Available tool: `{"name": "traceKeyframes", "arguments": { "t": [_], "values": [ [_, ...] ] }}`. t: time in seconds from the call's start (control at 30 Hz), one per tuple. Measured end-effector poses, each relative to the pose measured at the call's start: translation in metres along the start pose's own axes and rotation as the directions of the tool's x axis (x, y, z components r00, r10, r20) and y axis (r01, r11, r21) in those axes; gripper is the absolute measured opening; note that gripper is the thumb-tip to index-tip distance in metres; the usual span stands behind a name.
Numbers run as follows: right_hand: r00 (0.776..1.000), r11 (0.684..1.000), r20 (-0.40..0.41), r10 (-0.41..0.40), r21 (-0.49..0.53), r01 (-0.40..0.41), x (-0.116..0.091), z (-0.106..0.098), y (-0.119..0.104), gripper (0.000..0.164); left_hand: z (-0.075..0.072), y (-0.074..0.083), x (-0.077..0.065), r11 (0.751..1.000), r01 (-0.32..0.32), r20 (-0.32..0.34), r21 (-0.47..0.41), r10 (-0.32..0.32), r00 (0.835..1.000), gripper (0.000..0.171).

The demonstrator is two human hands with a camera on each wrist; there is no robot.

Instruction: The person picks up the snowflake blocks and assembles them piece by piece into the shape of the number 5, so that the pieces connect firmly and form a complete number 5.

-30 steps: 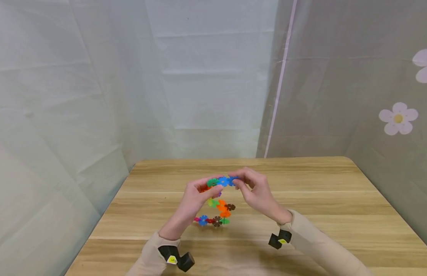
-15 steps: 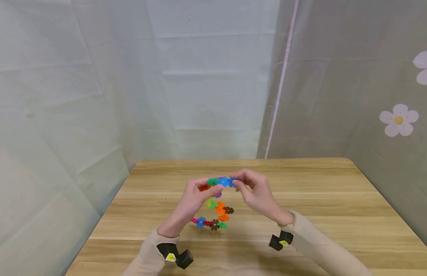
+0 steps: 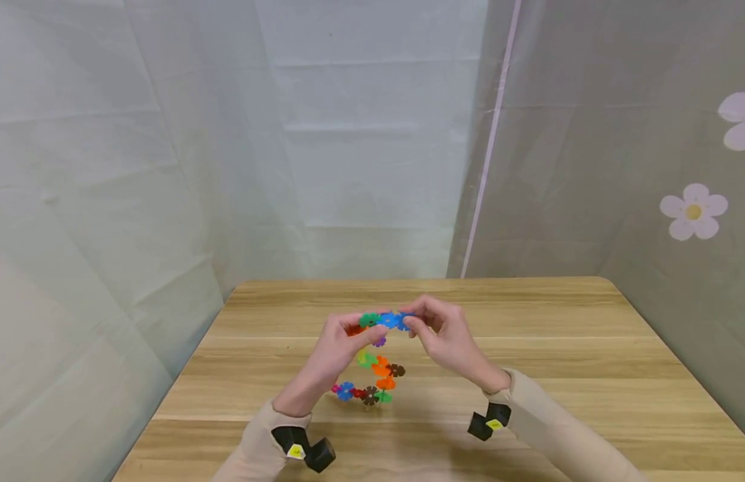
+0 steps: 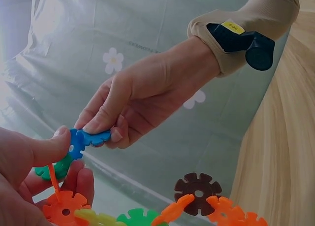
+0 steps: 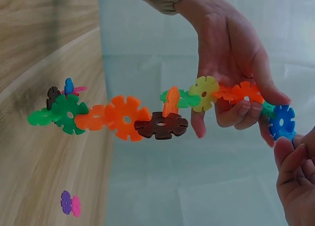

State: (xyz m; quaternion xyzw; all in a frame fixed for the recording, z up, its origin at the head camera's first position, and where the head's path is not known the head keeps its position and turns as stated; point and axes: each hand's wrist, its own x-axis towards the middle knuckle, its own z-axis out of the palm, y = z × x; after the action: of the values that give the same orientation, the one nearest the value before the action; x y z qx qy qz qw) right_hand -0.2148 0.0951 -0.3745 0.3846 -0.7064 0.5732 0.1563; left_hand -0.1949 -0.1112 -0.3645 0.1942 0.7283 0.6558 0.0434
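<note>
A chain of flower-shaped interlocking plastic discs (image 5: 118,113) hangs from my left hand (image 3: 342,345), in orange, brown, green, yellow and other colours. My left thumb and fingers pinch it near its upper end, by a green disc (image 4: 59,168) and a blue disc (image 4: 76,139). Another blue disc (image 4: 98,138), slotted against that one, is pinched between the thumb and fingers of my right hand (image 3: 449,338). The fingertips of both hands are close together. Further down, a brown disc (image 4: 187,190) sits between orange ones. The chain's lower end (image 3: 346,391) appears close over the table.
Under the hands lies a wood-grain table (image 3: 529,375). A purple disc (image 5: 65,202) joined to a pink disc (image 5: 76,206) lies on it. Pale curtains (image 3: 372,134) hang behind the table and along both sides.
The chain's lower part has swung slightly left and down in the head view. Both hands keep their hold and have barely moved.
</note>
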Motion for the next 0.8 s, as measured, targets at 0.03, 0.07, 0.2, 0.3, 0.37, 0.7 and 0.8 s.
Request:
{"name": "traceKeyframes", "arguments": {
  "t": [0.03, 0.07, 0.2, 0.3, 0.37, 0.7, 0.8],
  "values": [
    [1.0, 1.0, 0.004, 0.0, 0.005, 0.0, 0.0, 0.0, 0.001, 0.014, 0.0, 0.0, 0.0, 1.0, -0.002, 0.002, 0.002, 0.002, 1.0, 0.031],
    [1.0, 1.0, 0.008, -0.003, 0.012, 0.003, 0.0, 0.0, 0.001, 0.014, 0.0, 0.0, 0.0, 1.0, -0.004, 0.003, 0.005, 0.004, 1.0, 0.03],
    [1.0, 1.0, 0.016, -0.01, 0.028, 0.009, -0.001, 0.002, 0.002, 0.012, 0.0, 0.001, 0.001, 1.0, 0.011, 0.008, 0.023, -0.012, 1.0, 0.03],
    [1.0, 1.0, 0.004, -0.01, 0.025, 0.01, -0.001, 0.004, 0.002, 0.011, -0.001, 0.002, 0.001, 0.999, 0.036, 0.006, 0.016, -0.036, 0.999, 0.028],
    [1.0, 1.0, -0.01, -0.016, 0.017, 0.017, 0.0, 0.005, 0.001, 0.012, -0.001, 0.004, 0.001, 0.999, 0.037, 0.008, 0.009, -0.037, 0.999, 0.028],
    [1.0, 0.999, -0.028, 0.0, -0.049, -0.002, 0.003, 0.004, 0.009, 0.016, 0.0, 0.0, 0.003, 0.997, 0.082, 0.006, 0.001, -0.082, 0.997, 0.038],
    [1.0, 0.999, -0.03, -0.004, -0.052, 0.002, 0.002, 0.004, 0.011, 0.018, 0.0, -0.002, 0.004, 0.996, 0.083, 0.0, 0.027, -0.083, 0.997, 0.041]
  ]
}}
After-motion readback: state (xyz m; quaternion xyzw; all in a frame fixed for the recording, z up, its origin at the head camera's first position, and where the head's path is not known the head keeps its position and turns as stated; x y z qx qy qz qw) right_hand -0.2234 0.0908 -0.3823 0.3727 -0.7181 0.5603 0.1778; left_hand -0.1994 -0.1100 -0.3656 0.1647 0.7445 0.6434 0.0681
